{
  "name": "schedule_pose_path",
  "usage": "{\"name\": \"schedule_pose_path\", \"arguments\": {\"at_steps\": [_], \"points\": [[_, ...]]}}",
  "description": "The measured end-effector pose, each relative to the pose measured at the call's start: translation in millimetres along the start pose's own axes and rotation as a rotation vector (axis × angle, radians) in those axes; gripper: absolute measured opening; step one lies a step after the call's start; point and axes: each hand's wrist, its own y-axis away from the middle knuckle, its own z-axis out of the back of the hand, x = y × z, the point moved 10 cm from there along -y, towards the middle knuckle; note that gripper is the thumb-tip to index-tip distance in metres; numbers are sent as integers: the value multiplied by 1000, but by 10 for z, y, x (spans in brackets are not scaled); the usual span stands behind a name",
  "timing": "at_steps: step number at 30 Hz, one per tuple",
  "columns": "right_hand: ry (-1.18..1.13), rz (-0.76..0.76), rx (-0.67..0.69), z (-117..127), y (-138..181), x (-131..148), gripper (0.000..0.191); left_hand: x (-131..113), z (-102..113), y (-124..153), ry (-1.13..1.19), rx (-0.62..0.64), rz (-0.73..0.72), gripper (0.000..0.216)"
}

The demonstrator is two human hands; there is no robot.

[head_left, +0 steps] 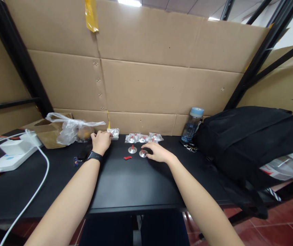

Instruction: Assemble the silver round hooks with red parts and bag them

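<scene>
My left hand rests on the black table with its fingers curled, reaching toward a small clear packet at the back; a black watch sits on that wrist. My right hand lies low on the table, its fingertips touching a small silver disc with a red part. A second silver disc and a loose red piece lie just left of it. Behind them lie several clear packets of the same discs.
A crumpled clear plastic bag on a brown paper bag lies at the back left. White boxes and a white cable sit far left. A water bottle and a large black backpack fill the right. Cardboard walls stand behind.
</scene>
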Motion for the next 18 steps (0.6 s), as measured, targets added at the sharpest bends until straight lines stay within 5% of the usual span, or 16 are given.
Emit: {"name": "schedule_pose_path", "arguments": {"at_steps": [6, 12, 18], "points": [[-17, 56, -11, -39, -27, 72, 50, -532, 412, 118, 163, -172, -149, 37], [43, 60, 53, -120, -47, 154, 32, -1350, 158, 313, 171, -39, -422, 31], [166, -85, 43, -73, -8, 49, 28, -1380, 138, 364, 156, 12, -466, 29]]}}
